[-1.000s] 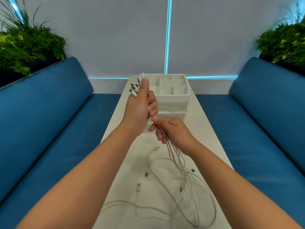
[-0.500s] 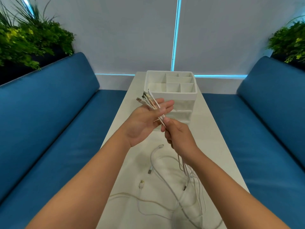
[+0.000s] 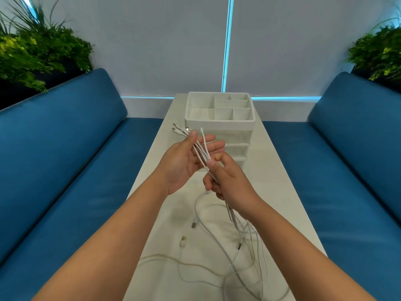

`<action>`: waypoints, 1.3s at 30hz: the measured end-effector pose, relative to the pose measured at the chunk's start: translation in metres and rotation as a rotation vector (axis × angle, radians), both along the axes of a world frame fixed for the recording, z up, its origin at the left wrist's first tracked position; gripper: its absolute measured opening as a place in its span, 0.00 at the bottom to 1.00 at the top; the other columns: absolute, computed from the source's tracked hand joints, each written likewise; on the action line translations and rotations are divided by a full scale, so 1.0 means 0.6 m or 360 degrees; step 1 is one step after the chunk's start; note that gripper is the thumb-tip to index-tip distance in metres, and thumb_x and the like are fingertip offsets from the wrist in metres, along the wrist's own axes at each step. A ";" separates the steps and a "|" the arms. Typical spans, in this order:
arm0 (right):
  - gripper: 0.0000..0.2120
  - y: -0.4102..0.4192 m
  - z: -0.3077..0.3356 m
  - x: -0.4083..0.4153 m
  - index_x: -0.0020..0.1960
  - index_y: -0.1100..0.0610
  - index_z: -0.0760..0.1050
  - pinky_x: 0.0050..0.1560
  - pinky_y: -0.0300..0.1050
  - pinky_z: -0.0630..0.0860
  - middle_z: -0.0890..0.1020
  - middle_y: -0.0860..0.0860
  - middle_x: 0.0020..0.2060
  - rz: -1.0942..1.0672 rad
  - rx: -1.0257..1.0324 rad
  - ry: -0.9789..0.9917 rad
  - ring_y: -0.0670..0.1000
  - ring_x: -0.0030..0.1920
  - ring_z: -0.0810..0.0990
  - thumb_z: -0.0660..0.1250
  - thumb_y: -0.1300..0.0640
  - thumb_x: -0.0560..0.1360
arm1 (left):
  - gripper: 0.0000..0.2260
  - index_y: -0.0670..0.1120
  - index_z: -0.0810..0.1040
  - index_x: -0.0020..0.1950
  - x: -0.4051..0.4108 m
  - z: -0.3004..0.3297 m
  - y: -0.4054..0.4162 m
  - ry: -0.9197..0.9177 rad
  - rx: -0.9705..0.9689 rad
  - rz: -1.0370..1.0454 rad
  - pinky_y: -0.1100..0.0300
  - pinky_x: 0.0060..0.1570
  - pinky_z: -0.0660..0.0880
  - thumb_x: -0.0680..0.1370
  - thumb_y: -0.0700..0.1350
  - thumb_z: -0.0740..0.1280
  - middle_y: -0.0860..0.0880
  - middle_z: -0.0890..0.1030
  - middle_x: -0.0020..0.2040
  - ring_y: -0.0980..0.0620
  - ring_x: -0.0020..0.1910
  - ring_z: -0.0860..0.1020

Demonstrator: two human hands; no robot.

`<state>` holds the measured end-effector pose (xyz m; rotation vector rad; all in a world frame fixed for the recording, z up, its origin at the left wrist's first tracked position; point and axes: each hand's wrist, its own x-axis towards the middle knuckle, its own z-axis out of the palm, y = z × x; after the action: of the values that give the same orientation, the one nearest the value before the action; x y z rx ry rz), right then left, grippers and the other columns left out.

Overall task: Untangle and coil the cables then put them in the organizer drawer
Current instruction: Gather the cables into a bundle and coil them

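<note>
Cables (image 3: 202,153) now fanned across opened left hand (image 3: 184,161)

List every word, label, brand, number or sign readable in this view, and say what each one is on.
None: no readable text shows anywhere.
White organizer: plain walls, no label or brand visible.
Cables in the hands and on the table: any marks on the plugs are too small to read.
</note>
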<state>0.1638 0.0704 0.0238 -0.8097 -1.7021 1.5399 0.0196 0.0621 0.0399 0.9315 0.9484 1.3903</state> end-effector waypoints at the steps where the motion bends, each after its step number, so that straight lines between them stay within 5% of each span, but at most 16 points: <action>1: 0.07 0.001 -0.001 -0.001 0.50 0.54 0.70 0.25 0.33 0.62 0.75 0.49 0.26 -0.0058 0.0009 -0.0012 0.41 0.23 0.66 0.56 0.53 0.83 | 0.20 0.40 0.75 0.65 0.000 0.001 0.000 0.0030 0.0009 0.0014 0.51 0.63 0.75 0.85 0.51 0.51 0.42 0.83 0.59 0.45 0.60 0.81; 6: 0.15 0.008 -0.009 0.001 0.47 0.59 0.77 0.28 0.32 0.63 0.71 0.46 0.23 -0.0165 0.0140 -0.0146 0.42 0.24 0.66 0.57 0.52 0.82 | 0.14 0.45 0.77 0.62 -0.001 0.002 -0.001 0.0107 0.0014 0.0120 0.59 0.51 0.80 0.84 0.50 0.57 0.45 0.85 0.56 0.48 0.57 0.83; 16: 0.15 -0.005 -0.040 -0.007 0.38 0.52 0.70 0.32 0.37 0.66 0.69 0.43 0.27 -0.0214 0.0227 -0.0095 0.44 0.30 0.67 0.56 0.52 0.83 | 0.08 0.47 0.80 0.57 0.024 -0.006 -0.017 0.0065 0.0037 0.0379 0.58 0.45 0.81 0.80 0.46 0.65 0.44 0.86 0.51 0.47 0.48 0.85; 22: 0.15 0.001 -0.033 -0.008 0.39 0.56 0.75 0.31 0.37 0.65 0.70 0.45 0.24 -0.0294 0.0246 -0.0078 0.44 0.27 0.66 0.61 0.50 0.81 | 0.19 0.45 0.80 0.59 0.021 -0.005 -0.014 -0.0011 -0.0099 0.0358 0.58 0.48 0.80 0.82 0.57 0.58 0.45 0.86 0.52 0.49 0.52 0.84; 26: 0.14 0.000 -0.021 -0.005 0.40 0.54 0.81 0.26 0.33 0.63 0.75 0.50 0.28 -0.0218 -0.0005 0.0042 0.44 0.25 0.64 0.63 0.50 0.79 | 0.19 0.44 0.79 0.59 0.015 0.004 -0.012 -0.0276 -0.0148 0.0237 0.55 0.54 0.78 0.82 0.56 0.57 0.46 0.86 0.53 0.51 0.52 0.84; 30: 0.11 0.006 -0.007 0.008 0.49 0.56 0.82 0.27 0.35 0.68 0.83 0.54 0.36 0.0111 -0.0330 0.0017 0.46 0.25 0.70 0.63 0.52 0.80 | 0.13 0.42 0.79 0.58 0.013 0.012 -0.008 -0.0528 -0.0095 0.0190 0.59 0.48 0.82 0.83 0.48 0.59 0.47 0.86 0.48 0.55 0.42 0.85; 34: 0.11 0.025 0.007 0.029 0.58 0.59 0.78 0.47 0.43 0.78 0.86 0.54 0.50 0.0381 -0.0369 -0.0124 0.51 0.41 0.84 0.60 0.57 0.81 | 0.09 0.40 0.74 0.53 0.014 0.034 0.004 -0.0058 0.0083 0.0300 0.55 0.46 0.82 0.85 0.43 0.57 0.43 0.85 0.41 0.49 0.39 0.84; 39: 0.10 0.040 0.028 0.016 0.49 0.62 0.77 0.33 0.44 0.77 0.85 0.59 0.42 -0.0089 -0.0062 -0.0330 0.54 0.31 0.83 0.62 0.56 0.81 | 0.15 0.36 0.68 0.66 0.029 0.052 0.022 0.0410 0.0320 0.0401 0.50 0.50 0.82 0.86 0.47 0.54 0.43 0.86 0.49 0.43 0.47 0.85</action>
<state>0.1736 0.0944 0.0403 -1.0597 -1.7841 1.4980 0.0369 0.0755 0.0708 1.1950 1.1652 1.6270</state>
